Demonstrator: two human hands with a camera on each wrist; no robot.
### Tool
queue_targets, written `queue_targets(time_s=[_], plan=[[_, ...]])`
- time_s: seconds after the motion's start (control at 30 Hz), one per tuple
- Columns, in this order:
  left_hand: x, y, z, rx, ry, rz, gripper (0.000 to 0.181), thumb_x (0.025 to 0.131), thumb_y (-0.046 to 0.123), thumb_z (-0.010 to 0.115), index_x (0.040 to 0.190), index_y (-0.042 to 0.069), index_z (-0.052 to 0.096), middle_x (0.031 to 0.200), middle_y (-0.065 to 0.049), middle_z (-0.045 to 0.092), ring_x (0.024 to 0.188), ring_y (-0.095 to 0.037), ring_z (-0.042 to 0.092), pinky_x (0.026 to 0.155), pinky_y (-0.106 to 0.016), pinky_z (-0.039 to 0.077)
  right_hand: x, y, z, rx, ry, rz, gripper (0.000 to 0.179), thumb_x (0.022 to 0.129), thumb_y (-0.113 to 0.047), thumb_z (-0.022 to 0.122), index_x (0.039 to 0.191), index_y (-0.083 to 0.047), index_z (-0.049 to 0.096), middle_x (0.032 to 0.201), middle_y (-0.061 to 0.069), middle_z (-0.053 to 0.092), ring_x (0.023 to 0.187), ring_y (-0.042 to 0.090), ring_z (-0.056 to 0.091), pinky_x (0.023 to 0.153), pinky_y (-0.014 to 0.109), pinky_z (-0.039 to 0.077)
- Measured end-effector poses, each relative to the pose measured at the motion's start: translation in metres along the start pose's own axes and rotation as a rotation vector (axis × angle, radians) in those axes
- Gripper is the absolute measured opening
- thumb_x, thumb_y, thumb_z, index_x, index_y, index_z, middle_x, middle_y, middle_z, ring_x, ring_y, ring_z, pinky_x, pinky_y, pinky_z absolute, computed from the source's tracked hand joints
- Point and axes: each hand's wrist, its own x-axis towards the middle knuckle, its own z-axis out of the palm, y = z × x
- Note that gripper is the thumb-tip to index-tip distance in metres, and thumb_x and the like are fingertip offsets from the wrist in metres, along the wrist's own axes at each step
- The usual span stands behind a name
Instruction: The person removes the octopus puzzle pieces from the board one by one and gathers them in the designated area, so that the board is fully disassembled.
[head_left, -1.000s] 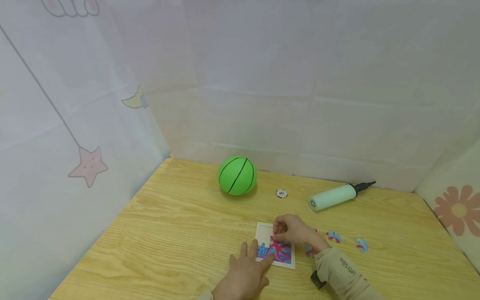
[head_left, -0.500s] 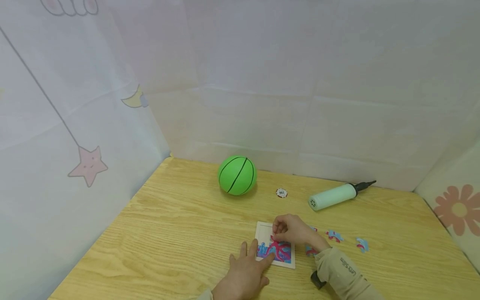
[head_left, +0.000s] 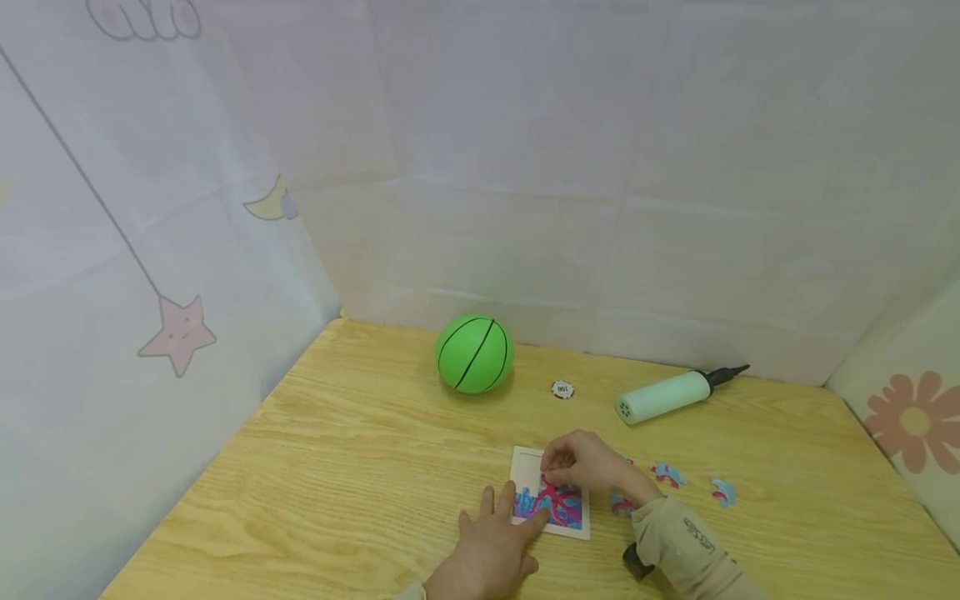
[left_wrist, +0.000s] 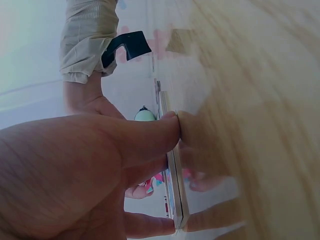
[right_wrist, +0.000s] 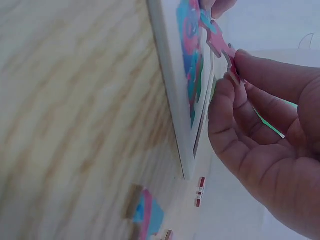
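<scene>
A small jigsaw puzzle tray (head_left: 528, 453) with a pale frame lies on the table. Blue and pink pieces (head_left: 564, 507) showing an octopus-like figure fill its near part; bare backing shows at the far left. My left hand (head_left: 486, 550) lies with fingers spread across the tray's near-left corner, and in the left wrist view its thumb (left_wrist: 150, 134) is against the tray's edge. Between thumb and fingers my right hand (head_left: 588, 461) pinches a pink and blue puzzle piece (right_wrist: 216, 39), tilted over the tray. Fingertips of the left hand appear beside that piece in the right wrist view.
Several loose puzzle pieces (head_left: 667, 474) lie right of the tray, some partly behind the right wrist. Farther back are a green ball (head_left: 475, 354), a poker chip (head_left: 562, 390) and a pale green hand pump (head_left: 663, 398). Printed cloth (head_left: 510, 167) hangs behind the table.
My right hand has shifted very slightly left over the tray, still pinching the puzzle piece. The left hand stays in place.
</scene>
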Motion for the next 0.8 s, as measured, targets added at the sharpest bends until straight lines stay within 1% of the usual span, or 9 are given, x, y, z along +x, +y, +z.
queue_targets(time_s=[0.17, 0.33, 0.47, 0.67, 0.8], plan=[[0.002, 0.001, 0.003, -0.014, -0.013, -0.010, 0.056, 0.085, 0.043, 0.066, 0.139, 0.040, 0.049, 0.149, -0.017, 0.035, 0.131, -0.048, 0.035, 0.088, -0.069, 0.040, -0.005, -0.002, -0.003, 0.011, -0.010, -0.029, 0.004, 0.088, -0.012, 0.070, 0.087, -0.008, 0.070, 0.079, -0.006, 0.065, 0.073, 0.008, 0.059, 0.067, 0.024, 0.050], [0.004, 0.000, 0.004, -0.032, -0.017, -0.022, 0.056, 0.085, 0.044, 0.067, 0.138, 0.040, 0.049, 0.149, -0.016, 0.035, 0.132, -0.047, 0.034, 0.088, -0.070, 0.038, -0.012, -0.003, -0.011, 0.070, 0.000, -0.038, 0.005, 0.089, -0.012, 0.068, 0.090, -0.008, 0.069, 0.083, -0.002, 0.067, 0.077, 0.013, 0.061, 0.069, 0.026, 0.050], [0.003, 0.000, 0.004, -0.047, -0.013, -0.023, 0.057, 0.085, 0.043, 0.068, 0.138, 0.040, 0.049, 0.149, -0.017, 0.035, 0.132, -0.048, 0.034, 0.088, -0.071, 0.038, -0.020, 0.001, -0.020, 0.099, 0.019, -0.043, 0.006, 0.090, -0.012, 0.067, 0.092, -0.007, 0.068, 0.087, 0.001, 0.067, 0.080, 0.013, 0.061, 0.072, 0.027, 0.051], [0.002, -0.001, 0.005, -0.062, -0.005, -0.025, 0.058, 0.084, 0.042, 0.069, 0.139, 0.040, 0.049, 0.149, -0.017, 0.034, 0.132, -0.048, 0.034, 0.088, -0.071, 0.037, -0.036, 0.012, -0.033, 0.166, 0.053, -0.010, 0.012, 0.092, -0.014, 0.066, 0.096, -0.003, 0.067, 0.091, 0.008, 0.065, 0.080, 0.016, 0.061, 0.070, 0.029, 0.053], [0.002, -0.002, 0.005, -0.064, 0.002, -0.023, 0.059, 0.084, 0.042, 0.068, 0.139, 0.040, 0.048, 0.149, -0.017, 0.034, 0.132, -0.049, 0.034, 0.088, -0.071, 0.037, -0.049, 0.022, -0.041, 0.197, 0.074, 0.017, 0.014, 0.092, -0.016, 0.065, 0.097, -0.004, 0.066, 0.091, 0.009, 0.063, 0.081, 0.020, 0.062, 0.071, 0.029, 0.054]])
